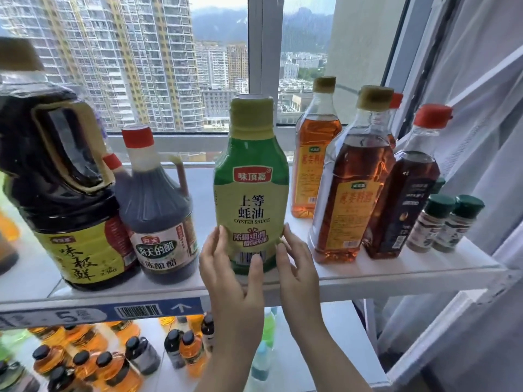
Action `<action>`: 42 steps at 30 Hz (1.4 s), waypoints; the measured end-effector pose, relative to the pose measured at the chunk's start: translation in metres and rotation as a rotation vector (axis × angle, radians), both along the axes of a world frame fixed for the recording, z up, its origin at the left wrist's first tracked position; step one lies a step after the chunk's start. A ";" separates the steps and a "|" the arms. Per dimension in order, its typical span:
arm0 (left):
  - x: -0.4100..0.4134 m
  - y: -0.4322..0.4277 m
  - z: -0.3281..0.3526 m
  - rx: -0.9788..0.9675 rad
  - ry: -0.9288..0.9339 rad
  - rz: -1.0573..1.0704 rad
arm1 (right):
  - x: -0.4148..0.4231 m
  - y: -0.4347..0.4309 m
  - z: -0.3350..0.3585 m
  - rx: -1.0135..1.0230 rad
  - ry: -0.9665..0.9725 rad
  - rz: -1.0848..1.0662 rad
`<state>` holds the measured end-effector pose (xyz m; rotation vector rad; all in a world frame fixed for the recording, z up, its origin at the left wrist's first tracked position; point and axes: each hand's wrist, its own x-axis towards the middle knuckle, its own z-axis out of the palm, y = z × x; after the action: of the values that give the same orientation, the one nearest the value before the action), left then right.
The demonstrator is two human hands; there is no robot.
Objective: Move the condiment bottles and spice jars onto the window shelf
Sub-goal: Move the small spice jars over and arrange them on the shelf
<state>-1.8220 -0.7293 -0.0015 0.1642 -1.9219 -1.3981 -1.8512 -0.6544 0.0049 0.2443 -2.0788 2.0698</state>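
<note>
1. Gripping the oyster sauce bottle (250,193) low down, the left hand (226,273) has its thumb across the barcode and its fingers along the bottle's left side.
2. The right hand (297,267) rests fairly straight fingers against the lower right edge, so the hands flank the bottle.
3. The bottle stands upright near the front edge of the window shelf (396,271).
4. Just left stand a vinegar jug (158,222) and a large soy sauce jug (65,193).
5. To the right are amber bottles (351,179), then two spice jars (430,222).
</note>
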 end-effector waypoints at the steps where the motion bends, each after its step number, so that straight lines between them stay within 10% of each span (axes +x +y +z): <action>1: -0.001 0.002 0.000 0.002 -0.002 -0.005 | -0.001 0.002 0.000 -0.002 -0.004 -0.003; 42: 0.019 0.002 0.016 -0.050 0.003 -0.042 | 0.020 0.015 0.001 -0.034 0.091 -0.164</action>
<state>-1.8034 -0.7274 0.0143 0.0985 -1.9664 -1.3748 -1.8314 -0.6398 0.0064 0.1536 -1.9396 1.9590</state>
